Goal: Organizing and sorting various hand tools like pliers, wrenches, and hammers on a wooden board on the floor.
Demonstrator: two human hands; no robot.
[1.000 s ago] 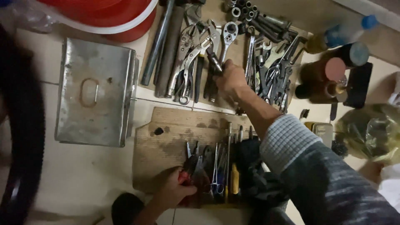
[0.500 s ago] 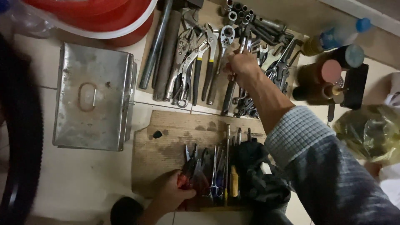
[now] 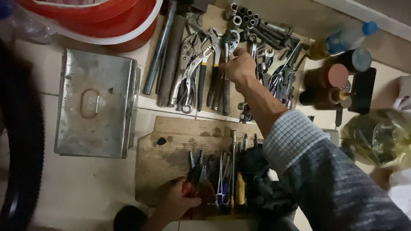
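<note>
My right hand [image 3: 240, 68] reaches over a row of tools laid on a board and closes on the shaft of a ratchet wrench [image 3: 226, 96], just below its round head. The wrench lies beside black-handled pliers [image 3: 213, 72] and locking pliers [image 3: 188, 64]. A pile of spanners [image 3: 278, 72] sits to the right of that hand. Near the bottom edge, my left hand [image 3: 176, 202] grips red-handled pliers [image 3: 191, 179] at the left end of a row of small pliers, scissors and screwdrivers [image 3: 231, 179] on a wooden board [image 3: 171, 141].
A dented metal box [image 3: 96, 102] lies at the left, a red bucket [image 3: 98, 21] behind it, a black tyre [image 3: 21, 141] at the far left. Steel pipes [image 3: 165, 55], sockets [image 3: 244, 12], bottles and cans [image 3: 338, 64] and a plastic bag [image 3: 376, 137] surround the tools.
My right hand has shifted left and up, and the ratchet wrench's handle has swung from a slant to lie straight beside the pliers. My left hand stays on the red-handled pliers.
</note>
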